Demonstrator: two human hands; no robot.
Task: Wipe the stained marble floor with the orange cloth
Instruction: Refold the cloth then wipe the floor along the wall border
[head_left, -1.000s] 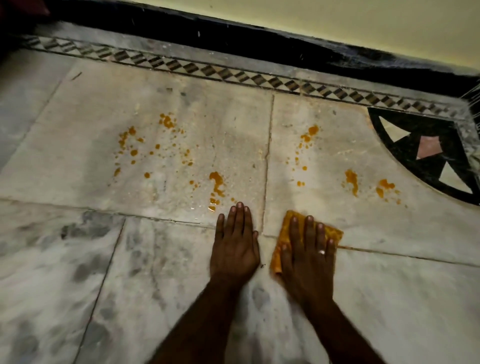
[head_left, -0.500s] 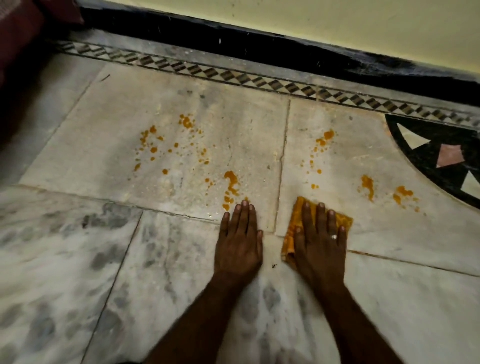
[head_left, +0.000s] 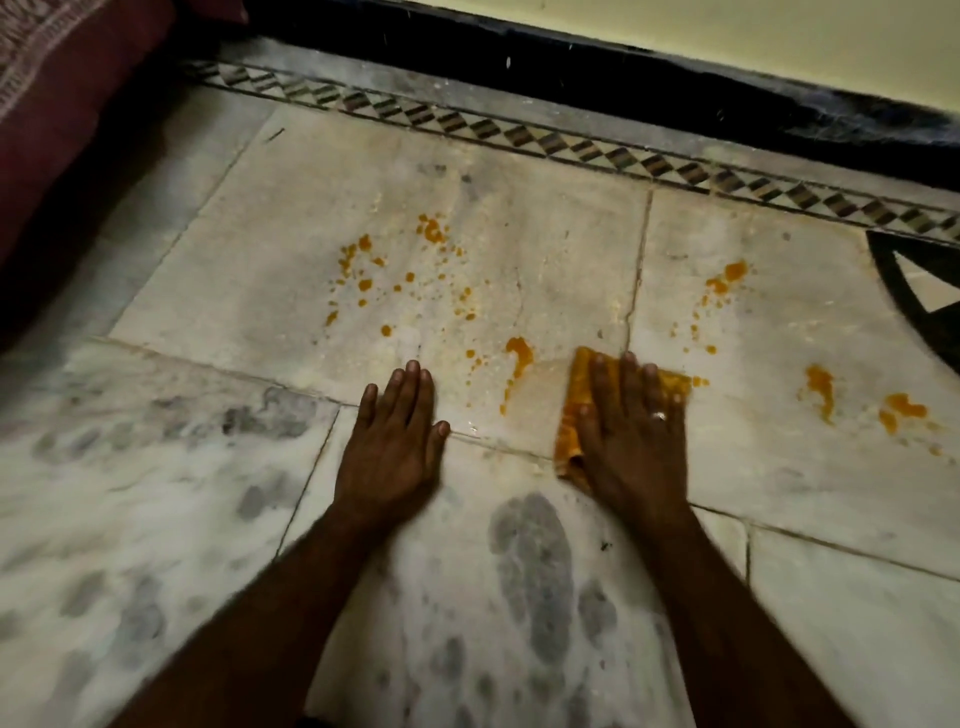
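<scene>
A folded orange cloth (head_left: 576, 405) lies flat on the pale marble floor (head_left: 519, 249). My right hand (head_left: 631, 436) presses it down with straight fingers and covers most of it. My left hand (head_left: 392, 441) rests flat on the bare floor to the left, fingers straight. Orange stains are spattered over the slabs: a cluster at the upper left (head_left: 410, 270), a long drip (head_left: 517, 358) just left of the cloth, drops at the upper right (head_left: 724, 280), and blotches to the right (head_left: 857, 400).
A black skirting (head_left: 623, 67) and a patterned inlay border (head_left: 519, 132) run along the wall at the back. A dark red fabric object (head_left: 57, 98) stands at the far left. A black curved inlay (head_left: 914, 296) sits at the right edge.
My left hand has slid left, away from the right hand. My right hand has pushed the cloth forward and leftward next to the long drip. The camera has shifted, showing more of the left side.
</scene>
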